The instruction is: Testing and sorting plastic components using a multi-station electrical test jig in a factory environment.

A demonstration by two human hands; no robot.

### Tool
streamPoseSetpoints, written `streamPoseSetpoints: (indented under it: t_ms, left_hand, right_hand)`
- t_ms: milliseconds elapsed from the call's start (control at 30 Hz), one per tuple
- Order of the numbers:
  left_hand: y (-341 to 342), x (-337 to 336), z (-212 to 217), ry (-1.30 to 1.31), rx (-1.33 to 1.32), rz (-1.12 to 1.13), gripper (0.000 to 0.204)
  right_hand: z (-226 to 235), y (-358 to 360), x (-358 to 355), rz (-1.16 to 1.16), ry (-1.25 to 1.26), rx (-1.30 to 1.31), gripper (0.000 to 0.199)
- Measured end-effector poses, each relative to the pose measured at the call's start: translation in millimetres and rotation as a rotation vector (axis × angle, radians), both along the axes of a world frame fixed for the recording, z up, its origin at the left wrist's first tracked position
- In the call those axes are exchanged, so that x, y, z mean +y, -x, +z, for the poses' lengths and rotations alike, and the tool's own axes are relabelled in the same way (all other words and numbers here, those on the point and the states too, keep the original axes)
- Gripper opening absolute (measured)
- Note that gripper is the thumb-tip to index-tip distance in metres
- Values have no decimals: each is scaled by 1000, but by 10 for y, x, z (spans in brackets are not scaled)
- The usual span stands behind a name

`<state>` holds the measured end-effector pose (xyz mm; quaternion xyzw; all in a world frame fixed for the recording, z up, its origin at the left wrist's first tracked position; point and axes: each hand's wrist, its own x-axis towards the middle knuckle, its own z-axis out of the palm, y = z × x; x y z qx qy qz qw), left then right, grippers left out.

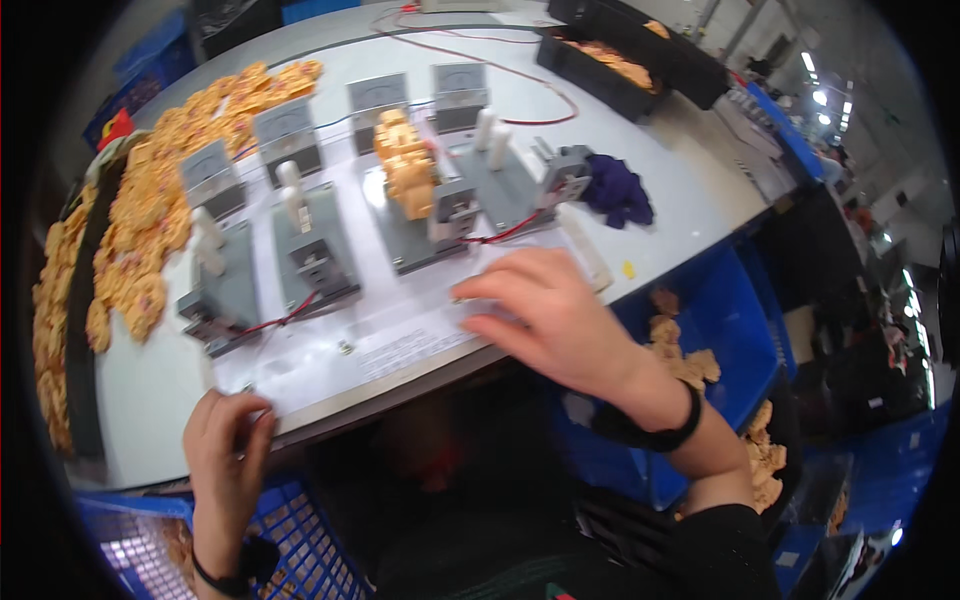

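Note:
My right hand (545, 312) hovers over the front of the table, thumb and index finger apart, with nothing seen between them. A small metal stud on the paper lies by its fingertips. At the table's front edge, my left hand (225, 435) is loosely curled with a gap inside the thumb, near another small stud (248, 388); I see nothing in it. Beyond the hands stand several grey fixtures (310, 245) with white posts and red wires. One of them carries a stack of tan-orange moulded pieces (405, 165); the other posts look bare.
Many flat tan-orange pieces (140, 220) are heaped along the left side. A dark purple cloth (618, 190) lies right of the fixtures. Black boxes (600, 75) stand at the back right. Blue bins (735, 350) sit beside the table, and a blue basket (305, 545) is below left.

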<state>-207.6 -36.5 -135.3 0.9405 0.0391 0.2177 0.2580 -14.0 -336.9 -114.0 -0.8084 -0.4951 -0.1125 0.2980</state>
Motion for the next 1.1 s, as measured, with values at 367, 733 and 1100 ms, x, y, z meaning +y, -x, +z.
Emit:
streamPoseSetpoints:
  t_ms: [367, 733, 1100]
  left_hand:
    - [90, 143, 173, 93, 251, -126, 18]
    - [58, 70, 184, 46, 265, -5, 15]
    - [57, 76, 213, 41, 263, -34, 12]
  right_hand:
    - [-272, -228, 174, 28, -155, 114, 9]
    - [-324, -230, 145, 12, -187, 95, 10]
    - [-309, -224, 146, 27, -179, 99, 9]
